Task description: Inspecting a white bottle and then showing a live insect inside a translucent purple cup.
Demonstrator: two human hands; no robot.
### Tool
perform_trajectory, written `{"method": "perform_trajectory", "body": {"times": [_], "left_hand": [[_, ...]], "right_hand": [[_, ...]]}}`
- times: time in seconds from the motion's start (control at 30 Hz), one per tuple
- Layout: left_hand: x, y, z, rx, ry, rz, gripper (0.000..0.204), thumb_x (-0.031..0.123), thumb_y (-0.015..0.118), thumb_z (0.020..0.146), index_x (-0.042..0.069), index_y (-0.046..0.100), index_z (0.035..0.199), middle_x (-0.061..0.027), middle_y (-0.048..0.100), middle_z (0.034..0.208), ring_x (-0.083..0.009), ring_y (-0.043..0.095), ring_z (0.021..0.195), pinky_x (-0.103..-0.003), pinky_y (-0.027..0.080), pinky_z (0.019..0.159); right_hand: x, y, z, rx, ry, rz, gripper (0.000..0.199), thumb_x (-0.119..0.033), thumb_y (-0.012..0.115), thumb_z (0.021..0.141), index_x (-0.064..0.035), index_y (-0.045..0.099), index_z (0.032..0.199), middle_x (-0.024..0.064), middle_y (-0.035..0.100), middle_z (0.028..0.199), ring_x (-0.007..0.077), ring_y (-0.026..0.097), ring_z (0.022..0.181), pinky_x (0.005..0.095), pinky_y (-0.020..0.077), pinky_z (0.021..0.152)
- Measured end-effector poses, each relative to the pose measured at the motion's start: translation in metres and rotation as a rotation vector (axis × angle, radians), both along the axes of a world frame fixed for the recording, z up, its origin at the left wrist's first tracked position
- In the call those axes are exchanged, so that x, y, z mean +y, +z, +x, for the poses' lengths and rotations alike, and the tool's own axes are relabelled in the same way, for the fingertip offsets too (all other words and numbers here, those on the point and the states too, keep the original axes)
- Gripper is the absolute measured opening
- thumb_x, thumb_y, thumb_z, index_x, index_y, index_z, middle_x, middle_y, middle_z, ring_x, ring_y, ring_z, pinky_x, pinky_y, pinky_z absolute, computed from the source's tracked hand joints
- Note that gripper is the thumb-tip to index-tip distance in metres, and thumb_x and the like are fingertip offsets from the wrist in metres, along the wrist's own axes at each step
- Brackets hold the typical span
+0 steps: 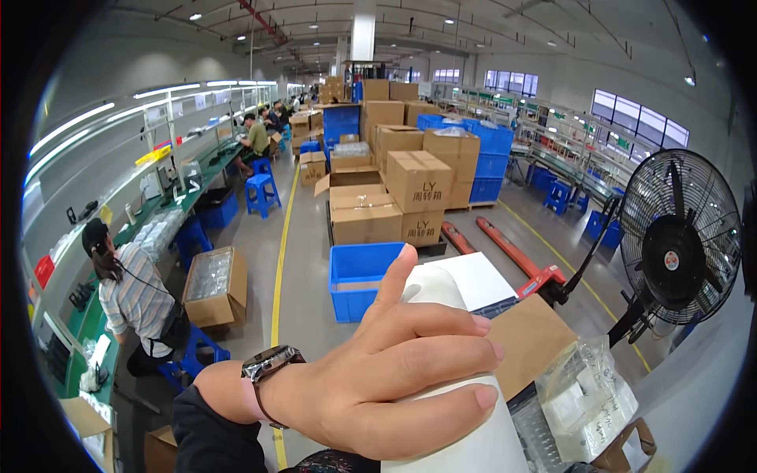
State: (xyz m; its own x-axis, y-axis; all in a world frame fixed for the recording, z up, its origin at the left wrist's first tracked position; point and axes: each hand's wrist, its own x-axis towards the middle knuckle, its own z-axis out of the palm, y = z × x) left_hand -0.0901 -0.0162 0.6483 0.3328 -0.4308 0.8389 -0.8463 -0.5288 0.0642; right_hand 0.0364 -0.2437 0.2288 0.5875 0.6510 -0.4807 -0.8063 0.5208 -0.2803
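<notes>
My left hand (394, 370) lies across a smooth white rounded thing (465, 430), whose exact kind I cannot make out. Three of its fingers curl over the top. One finger sticks up apart from them, and the thumb is hidden. A watch with a dark metal case (272, 363) and a pink band sit at the wrist, below a black sleeve (217, 430). Just beyond the fingers are a white flat panel (477, 280) and a brown cardboard piece (528, 347). My right hand does not show.
An empty-looking blue bin (363, 299) stands ahead, before stacked cartons (418, 181). A red pallet jack (509, 248) and a black fan (674, 244) are on the right. Clear plastic bags (587, 394) lie lower right. A seated person (138, 288) works at a green bench on the left.
</notes>
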Motion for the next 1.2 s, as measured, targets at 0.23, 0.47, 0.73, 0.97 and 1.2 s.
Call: {"method": "perform_trajectory", "body": {"times": [0.23,0.47,0.73,0.97,1.2], "left_hand": [[-0.004,-0.012,0.011,0.048,0.023,-0.026,0.031,-0.007,0.051,0.083,0.011,0.042,0.106,-0.0202,0.057,0.107,-0.0348,0.054,0.105,-0.064,0.005,0.107],[-0.010,-0.016,0.024,0.038,0.045,-0.044,0.032,-0.007,0.053,0.081,0.010,0.043,0.106,-0.0196,0.058,0.107,-0.0347,0.054,0.106,-0.064,0.005,0.107],[-0.015,-0.015,0.017,0.017,0.120,-0.060,0.036,-0.010,0.056,0.078,0.009,0.044,0.106,-0.0192,0.059,0.108,-0.0347,0.055,0.107,-0.063,0.004,0.107],[-0.011,-0.020,-0.011,-0.065,0.303,-0.084,0.032,-0.010,0.056,0.079,0.008,0.045,0.105,-0.0208,0.059,0.107,-0.0349,0.056,0.105,-0.063,0.005,0.108],[-0.019,-0.020,-0.024,-0.031,0.378,-0.077,0.029,-0.006,0.055,0.083,0.006,0.045,0.106,-0.0216,0.059,0.108,-0.0352,0.056,0.104,-0.064,0.005,0.107]], "right_hand": [[-0.015,-0.004,0.010,0.001,0.021,0.008,0.035,-0.041,0.051,0.088,-0.0134,0.050,0.111,0.0179,0.057,0.098,0.0305,0.055,0.085,0.0422,0.0461,0.073],[-0.015,0.001,0.033,0.000,0.027,-0.034,0.034,-0.040,0.051,0.088,-0.0125,0.052,0.109,0.0184,0.058,0.098,0.0303,0.056,0.083,0.0412,0.0468,0.072],[-0.014,-0.005,0.042,0.039,0.123,-0.011,0.034,-0.041,0.050,0.088,-0.0125,0.055,0.106,0.0173,0.058,0.096,0.0304,0.056,0.085,0.0416,0.0453,0.073],[0.000,-0.007,0.052,-0.167,0.348,0.065,0.029,-0.039,0.046,0.092,-0.0143,0.059,0.095,0.0050,0.063,0.084,0.0217,0.056,0.072,0.0355,0.0461,0.061],[0.021,-0.038,0.083,-0.036,0.385,0.137,0.031,-0.041,0.048,0.091,-0.0131,0.060,0.096,0.0060,0.064,0.086,0.0242,0.058,0.074,0.0377,0.0488,0.064]]}}
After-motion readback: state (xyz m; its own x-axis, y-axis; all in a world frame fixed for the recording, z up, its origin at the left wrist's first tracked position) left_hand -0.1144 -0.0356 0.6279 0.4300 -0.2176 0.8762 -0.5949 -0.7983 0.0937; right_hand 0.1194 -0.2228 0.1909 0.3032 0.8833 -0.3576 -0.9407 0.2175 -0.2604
